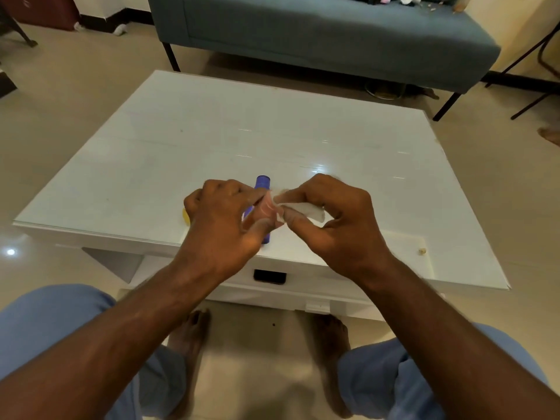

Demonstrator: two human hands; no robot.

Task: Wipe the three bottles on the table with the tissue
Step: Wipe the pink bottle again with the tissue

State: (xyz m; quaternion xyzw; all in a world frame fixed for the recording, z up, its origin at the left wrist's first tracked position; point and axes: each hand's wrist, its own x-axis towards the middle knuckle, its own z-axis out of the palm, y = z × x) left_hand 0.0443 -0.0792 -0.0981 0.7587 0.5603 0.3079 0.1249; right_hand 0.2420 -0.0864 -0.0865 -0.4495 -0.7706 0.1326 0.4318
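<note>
Above the near edge of the white table (212, 131), my left hand (221, 225) grips a small pinkish bottle (265, 209) between thumb and fingers. My right hand (330, 219) pinches a white tissue (312, 211) and presses it against that bottle. Behind the hands a purple bottle (262, 183) stands on the table, partly hidden by my left hand. A yellow object (185, 216), perhaps another bottle, peeks out left of my left hand, mostly hidden.
A blue-grey sofa (318, 34) stands beyond the table's far edge. A small crumb-like bit (422, 251) lies near the table's front right. A dark drawer handle (269, 276) sits under the tabletop. My knees and bare feet are below.
</note>
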